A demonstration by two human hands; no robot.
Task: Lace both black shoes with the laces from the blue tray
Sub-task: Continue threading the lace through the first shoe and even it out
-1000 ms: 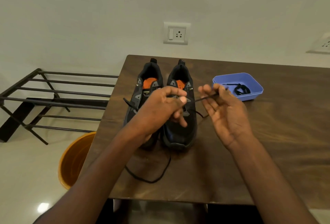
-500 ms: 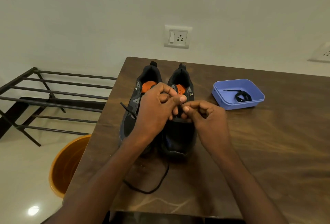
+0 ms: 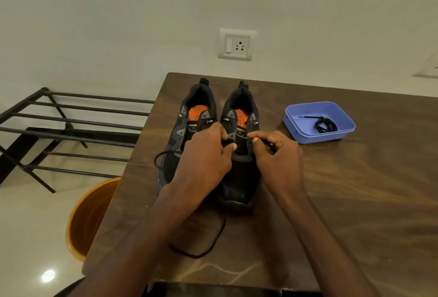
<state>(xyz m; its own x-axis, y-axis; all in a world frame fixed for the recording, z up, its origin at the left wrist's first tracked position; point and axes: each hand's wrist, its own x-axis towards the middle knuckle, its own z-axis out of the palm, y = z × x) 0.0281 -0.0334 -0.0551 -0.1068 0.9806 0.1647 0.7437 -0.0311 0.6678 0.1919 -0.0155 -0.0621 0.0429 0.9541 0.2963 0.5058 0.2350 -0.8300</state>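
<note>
Since a second ago my right hand has come in from its open pull and now pinches the thin black lace just beyond my left hand, which grips the right-hand black mesh shoe at what looks like the next eyelet, so threading continues, with the second lace waiting in the blue plastic tray.

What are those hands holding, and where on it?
Both hands, left and right, pinch the black lace at the right shoe's eyelets.
</note>
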